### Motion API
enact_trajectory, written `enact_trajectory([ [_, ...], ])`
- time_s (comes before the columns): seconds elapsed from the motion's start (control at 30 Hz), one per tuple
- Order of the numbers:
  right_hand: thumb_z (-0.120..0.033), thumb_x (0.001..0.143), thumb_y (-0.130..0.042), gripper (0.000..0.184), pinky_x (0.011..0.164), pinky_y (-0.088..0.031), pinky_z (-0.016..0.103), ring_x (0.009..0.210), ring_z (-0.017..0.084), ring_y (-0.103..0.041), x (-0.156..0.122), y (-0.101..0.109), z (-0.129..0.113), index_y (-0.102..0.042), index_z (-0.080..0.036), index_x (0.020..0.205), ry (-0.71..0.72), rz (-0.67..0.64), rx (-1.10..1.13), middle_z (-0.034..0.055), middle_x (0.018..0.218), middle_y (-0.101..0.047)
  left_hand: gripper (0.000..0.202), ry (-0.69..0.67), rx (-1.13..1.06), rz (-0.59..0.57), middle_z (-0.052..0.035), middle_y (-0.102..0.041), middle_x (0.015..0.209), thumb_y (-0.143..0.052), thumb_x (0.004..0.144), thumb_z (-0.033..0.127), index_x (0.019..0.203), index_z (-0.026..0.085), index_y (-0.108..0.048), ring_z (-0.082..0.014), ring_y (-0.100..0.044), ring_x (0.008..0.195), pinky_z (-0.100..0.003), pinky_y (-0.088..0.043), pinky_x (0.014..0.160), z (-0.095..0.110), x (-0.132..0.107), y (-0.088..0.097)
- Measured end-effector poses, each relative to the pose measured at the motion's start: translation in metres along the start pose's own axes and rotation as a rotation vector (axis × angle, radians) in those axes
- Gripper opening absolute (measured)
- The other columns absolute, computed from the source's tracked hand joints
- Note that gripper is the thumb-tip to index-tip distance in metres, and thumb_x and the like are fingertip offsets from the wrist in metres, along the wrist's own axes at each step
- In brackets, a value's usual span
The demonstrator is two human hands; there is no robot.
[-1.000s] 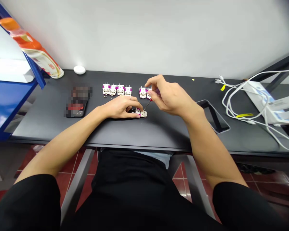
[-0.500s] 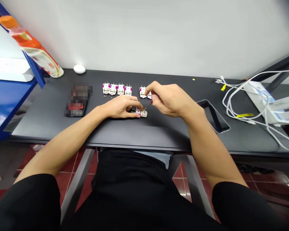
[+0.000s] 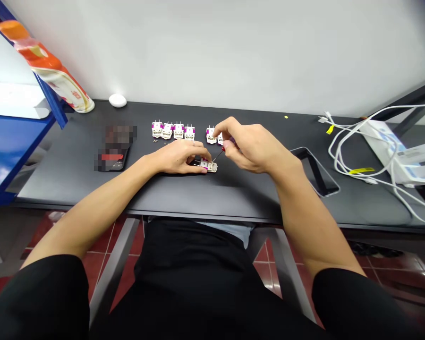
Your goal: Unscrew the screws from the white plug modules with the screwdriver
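Pinched between thumb and fingers of my left hand point(image 3: 180, 157) is a small white-and-purple plug part point(image 3: 209, 165) with metal pins, lying on the dark table. A thin screwdriver point(image 3: 218, 156) with a red handle is gripped by my right hand point(image 3: 250, 147); its shaft slants down to the part, and most of its handle is hidden by the fingers. Behind my left hand stands a row of several similar plug parts point(image 3: 178, 131), pins up. Two more, including this plug part point(image 3: 211, 135), stand farther right, one partly covered by my right hand.
Tiny screws point(image 3: 155, 140) lie by the row. A phone point(image 3: 115, 148) is on the left, a white oval object point(image 3: 117, 100) and an orange bottle point(image 3: 53, 71) behind it. To the right are a clear-edged case point(image 3: 331, 191), white cables point(image 3: 336, 151) and a white box point(image 3: 407, 172).
Both hands keep their grips, with the screwdriver still touching the plug part. The whole view has shifted very slightly; nothing else has visibly moved.
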State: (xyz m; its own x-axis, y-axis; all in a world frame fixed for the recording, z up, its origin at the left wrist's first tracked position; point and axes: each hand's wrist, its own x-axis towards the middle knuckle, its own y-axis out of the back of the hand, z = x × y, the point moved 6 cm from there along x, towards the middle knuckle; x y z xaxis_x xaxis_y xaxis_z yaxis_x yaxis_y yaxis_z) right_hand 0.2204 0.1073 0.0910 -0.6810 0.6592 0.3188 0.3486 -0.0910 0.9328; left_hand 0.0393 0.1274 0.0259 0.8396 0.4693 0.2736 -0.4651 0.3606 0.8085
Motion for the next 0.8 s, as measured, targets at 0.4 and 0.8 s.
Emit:
enact_trajectory([
  [0.4,-0.022,0.105,-0.044,0.033,0.066,-0.041,0.032,0.063,0.020,-0.063,-0.0009,0.0002,0.0007,-0.066,-0.020,0.130,0.025,0.041,-0.012,0.0006,0.078,-0.073,0.041,-0.017,0.028,-0.007,-0.0077,-0.077,0.102,-0.070,0.111,0.057,0.126,0.022,-0.085,-0.0171,-0.062,0.075,-0.030,-0.048,0.078,-0.0017,-0.0006,-0.0020],
  [0.8,-0.029,0.112,-0.041,0.031,0.062,-0.039,0.031,0.059,0.018,-0.060,-0.0012,-0.0011,-0.0007,-0.065,-0.021,0.130,0.039,0.071,-0.079,-0.0004,0.076,-0.072,0.037,-0.019,0.023,-0.008,-0.0083,-0.078,0.106,-0.072,0.110,0.051,0.126,0.021,-0.084,-0.0162,-0.061,0.074,-0.031,-0.050,0.078,-0.0003,-0.0009,-0.0019],
])
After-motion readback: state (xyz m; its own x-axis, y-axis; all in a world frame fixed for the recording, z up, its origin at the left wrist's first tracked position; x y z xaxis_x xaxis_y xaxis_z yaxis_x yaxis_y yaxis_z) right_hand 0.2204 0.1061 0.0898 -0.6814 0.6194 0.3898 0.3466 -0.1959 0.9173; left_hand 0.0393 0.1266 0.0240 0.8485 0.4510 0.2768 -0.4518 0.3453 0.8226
